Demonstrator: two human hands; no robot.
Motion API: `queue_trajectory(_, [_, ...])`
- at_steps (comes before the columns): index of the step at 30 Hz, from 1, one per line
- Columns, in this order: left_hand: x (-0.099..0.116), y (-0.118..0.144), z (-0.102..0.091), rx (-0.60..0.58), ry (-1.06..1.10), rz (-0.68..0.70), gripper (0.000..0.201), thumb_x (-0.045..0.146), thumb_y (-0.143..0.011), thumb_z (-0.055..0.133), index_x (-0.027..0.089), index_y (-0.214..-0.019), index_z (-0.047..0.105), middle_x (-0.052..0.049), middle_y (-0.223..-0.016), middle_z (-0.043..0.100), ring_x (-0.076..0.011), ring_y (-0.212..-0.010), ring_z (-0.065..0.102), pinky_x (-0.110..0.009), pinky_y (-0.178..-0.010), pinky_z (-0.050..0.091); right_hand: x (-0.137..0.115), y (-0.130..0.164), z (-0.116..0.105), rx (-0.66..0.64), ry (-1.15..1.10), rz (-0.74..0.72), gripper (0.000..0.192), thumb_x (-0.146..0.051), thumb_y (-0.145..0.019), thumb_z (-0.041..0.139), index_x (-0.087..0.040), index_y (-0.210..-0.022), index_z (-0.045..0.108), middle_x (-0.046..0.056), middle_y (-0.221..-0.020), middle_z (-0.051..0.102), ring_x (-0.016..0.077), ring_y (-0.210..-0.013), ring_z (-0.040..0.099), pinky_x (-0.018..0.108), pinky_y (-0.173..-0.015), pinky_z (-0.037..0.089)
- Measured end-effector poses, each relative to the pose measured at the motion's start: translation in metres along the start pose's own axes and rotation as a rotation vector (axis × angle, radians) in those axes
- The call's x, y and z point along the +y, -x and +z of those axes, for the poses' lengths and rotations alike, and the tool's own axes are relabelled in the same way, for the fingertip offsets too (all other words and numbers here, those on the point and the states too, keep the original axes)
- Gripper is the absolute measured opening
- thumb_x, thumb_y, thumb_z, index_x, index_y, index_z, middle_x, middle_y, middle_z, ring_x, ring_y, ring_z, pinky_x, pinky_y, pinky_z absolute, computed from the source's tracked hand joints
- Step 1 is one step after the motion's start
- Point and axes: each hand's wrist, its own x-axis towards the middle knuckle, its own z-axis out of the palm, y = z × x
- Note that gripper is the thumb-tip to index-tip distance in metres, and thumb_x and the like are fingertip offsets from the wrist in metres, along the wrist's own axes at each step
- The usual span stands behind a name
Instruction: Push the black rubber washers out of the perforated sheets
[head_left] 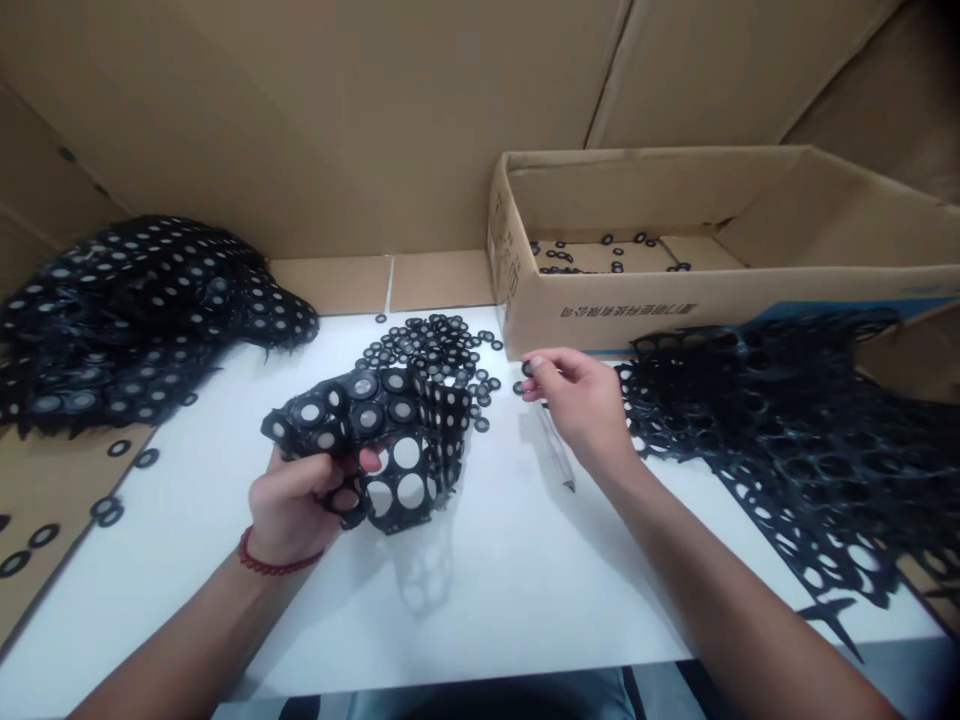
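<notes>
So, a floppy black rubbery sheet full of round cutouts was being held up just left of the frame's centre, over a white tabletop. Black rings with pale centres were seen in its upper part, while open holes were shown lower down. It was gripped at its left end by the left hand, fingers closed around it, with a red beaded bracelet worn at the wrist.

Right of centre, a small black ring was pinched by the right hand, thumb and fingertip together; whether the second ring just below was held too couldn't be told. A thin, pointed, pale tool was left lying under that hand.

Behind the sheet, a loose pile of black rings was spread. A big heap of ring-studded black sheets was piled upper left, black holey mesh was dumped at right, and an open brown cardboard box was parked upper right, rings scattered inside.
</notes>
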Motion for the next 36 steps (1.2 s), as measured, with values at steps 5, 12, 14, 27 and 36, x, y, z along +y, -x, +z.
queue_trajectory(5, [0.006, -0.004, 0.004, 0.103, 0.101, 0.021, 0.011, 0.006, -0.046, 0.046, 0.013, -0.048, 0.054, -0.001, -0.049, 0.053, -0.0181, -0.064, 0.064, -0.016, -0.037, 0.042, -0.009, 0.018, 0.004, -0.088, 0.517, -0.294, 0.021, -0.033, -0.084, 0.051, -0.022, -0.088, 0.069, 0.004, -0.099, 0.062, 0.0134, -0.067, 0.058, 0.035, -0.074, 0.048])
queue_trajectory(12, [0.011, 0.004, 0.011, -0.010, 0.191, 0.063, 0.020, 0.006, -0.045, 0.047, 0.013, -0.054, 0.064, -0.001, -0.052, 0.061, -0.0195, -0.066, 0.067, -0.016, -0.038, 0.048, -0.009, 0.055, 0.026, -0.649, 0.388, -0.389, 0.092, -0.030, -0.074, 0.061, -0.017, -0.148, 0.008, 0.014, -0.153, 0.018, 0.0292, -0.139, 0.022, 0.049, -0.109, 0.029])
queue_trajectory(14, [0.012, 0.009, 0.014, -0.074, 0.189, 0.079, 0.025, 0.006, -0.043, 0.048, 0.013, -0.057, 0.067, 0.001, -0.053, 0.064, -0.0193, -0.064, 0.068, -0.019, -0.044, 0.053, 0.000, 0.059, 0.037, -0.611, 0.400, -0.459, 0.102, -0.033, -0.069, 0.066, -0.013, -0.148, 0.005, 0.018, -0.151, 0.020, 0.0327, -0.138, 0.022, 0.052, -0.109, 0.028])
queue_trajectory(27, [0.019, 0.051, -0.066, -0.788, -0.059, 0.012, 0.048, 0.054, -0.081, 0.049, 0.016, -0.100, 0.072, -0.014, -0.111, 0.068, -0.0407, -0.114, 0.054, -0.054, -0.095, 0.043, -0.038, 0.026, 0.035, -0.128, 0.094, -0.902, 0.038, -0.010, -0.085, 0.048, -0.027, -0.117, 0.060, 0.003, -0.124, 0.059, 0.0178, -0.119, 0.052, 0.037, -0.104, 0.039])
queue_trajectory(36, [0.020, 0.010, -0.032, -0.377, -0.361, 0.334, 0.041, 0.031, -0.079, 0.064, 0.017, -0.117, 0.060, -0.011, -0.124, 0.060, -0.0282, -0.116, 0.052, -0.042, -0.100, 0.039, -0.053, 0.054, 0.057, -0.231, 0.020, -0.942, 0.045, -0.024, -0.088, 0.051, -0.025, -0.133, 0.047, 0.004, -0.127, 0.059, 0.0187, -0.116, 0.056, 0.036, -0.102, 0.044])
